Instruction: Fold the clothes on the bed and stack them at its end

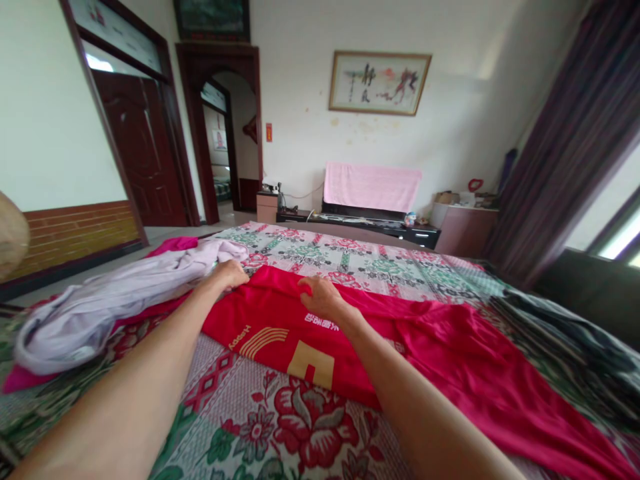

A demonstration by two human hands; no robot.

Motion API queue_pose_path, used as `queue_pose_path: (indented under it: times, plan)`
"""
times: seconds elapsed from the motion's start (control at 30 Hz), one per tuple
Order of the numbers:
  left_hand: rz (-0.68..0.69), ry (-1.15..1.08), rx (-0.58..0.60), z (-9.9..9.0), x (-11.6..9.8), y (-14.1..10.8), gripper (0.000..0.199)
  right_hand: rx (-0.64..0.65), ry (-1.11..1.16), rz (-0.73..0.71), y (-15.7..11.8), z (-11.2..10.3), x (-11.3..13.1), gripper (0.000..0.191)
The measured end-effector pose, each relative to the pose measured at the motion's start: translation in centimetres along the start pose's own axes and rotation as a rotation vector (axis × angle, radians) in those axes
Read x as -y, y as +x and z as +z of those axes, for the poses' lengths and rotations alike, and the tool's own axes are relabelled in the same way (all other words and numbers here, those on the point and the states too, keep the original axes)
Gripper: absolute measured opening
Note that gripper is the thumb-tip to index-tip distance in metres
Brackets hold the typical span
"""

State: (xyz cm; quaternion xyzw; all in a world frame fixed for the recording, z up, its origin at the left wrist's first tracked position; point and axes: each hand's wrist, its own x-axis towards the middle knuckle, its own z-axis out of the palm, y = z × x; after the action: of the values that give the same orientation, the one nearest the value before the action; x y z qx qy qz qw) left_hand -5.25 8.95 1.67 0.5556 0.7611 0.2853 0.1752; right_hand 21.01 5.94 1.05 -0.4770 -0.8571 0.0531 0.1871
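Two bare forearms come in from the bottom edge, above a floral woven cover [310, 427]. Red printed garment [440, 347] lies across the middle of the cover, running off toward lower right; left part fairly flat, right part wrinkled. Print on the left part: yellow arcs, a yellow block shape, "Happy", white characters partly behind the right arm. Left hand [230, 275] is at the garment's far left corner, touching it, fingers bent and close together; can't tell if they pinch, tips hidden. Right hand [323, 297] is at the far edge, farther right, thumb and index pinching a bit of red fabric; other fingers not clear. Pale lilac garment [115, 300] lies heaped left of the left arm, magenta cloth [175, 245] showing from under it. Dark striped fabric [565, 333] sits at far right. Beyond the cover: pink towel [373, 187] above a low black cabinet [423, 237], framed picture [380, 81] on the wall.
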Motion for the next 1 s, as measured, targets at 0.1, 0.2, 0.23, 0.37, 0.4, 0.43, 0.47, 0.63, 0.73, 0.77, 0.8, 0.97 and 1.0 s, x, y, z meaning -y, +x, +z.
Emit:
queue_pose_path:
  times: [0.1, 0.2, 0.23, 0.37, 0.4, 0.43, 0.47, 0.63, 0.73, 0.77, 0.8, 0.97, 1.0]
  plan:
    - [-0.065, 0.049, 0.157, -0.6, 0.0, -0.8, 0.02, -0.062, 0.039, 0.058, -0.1, 1.8, 0.1, 0.034]
    - [-0.048, -0.002, 0.266, -1.1, -0.2, -1.5, 0.026, -0.108, 0.081, 0.043, -0.6, 2.7, -0.2, 0.027]
    - [-0.043, 0.002, 0.29, -1.2, -0.2, -1.6, 0.026, -0.113, 0.09, 0.043, -0.7, 2.8, -0.3, 0.026]
    - [0.016, 0.105, 0.264, -0.7, -0.4, -1.6, 0.024, -0.124, 0.084, 0.057, -0.7, 2.9, -0.4, 0.026]
    - [0.038, 0.13, 0.231, -0.5, -0.3, -1.6, 0.024, -0.127, 0.081, 0.06, -0.7, 2.9, -0.4, 0.026]
    - [0.058, 0.147, 0.199, -0.4, -0.3, -1.5, 0.025, -0.131, 0.079, 0.061, -0.7, 3.0, -0.3, 0.026]
    - [0.072, 0.156, 0.175, -0.3, -0.2, -1.5, 0.025, -0.135, 0.077, 0.06, -0.7, 3.0, -0.2, 0.026]
    - [0.12, 0.073, 0.1, 0.0, 0.4, -1.9, 0.017, -0.149, 0.064, 0.045, -0.8, 3.0, -0.1, 0.026]
    - [0.154, -0.115, 0.061, 0.2, 0.9, -2.5, 0.014, -0.152, 0.077, 0.018, -0.7, 3.1, -0.4, 0.024]
    - [0.155, -0.175, 0.071, 0.3, 1.0, -2.6, 0.021, -0.157, 0.082, 0.011, -0.7, 3.2, -0.5, 0.024]
    - [0.154, -0.226, 0.086, 0.4, 1.2, -2.7, 0.032, -0.164, 0.085, 0.007, -0.6, 3.2, -0.6, 0.023]
    - [0.123, -0.234, 0.043, 0.7, 2.0, -2.3, 0.054, -0.174, 0.1, -0.013, -0.4, 3.4, -0.9, 0.02]
    - [0.11, -0.194, 0.018, 0.7, 2.2, -2.1, 0.052, -0.18, 0.107, -0.024, -0.4, 3.3, -0.9, 0.02]
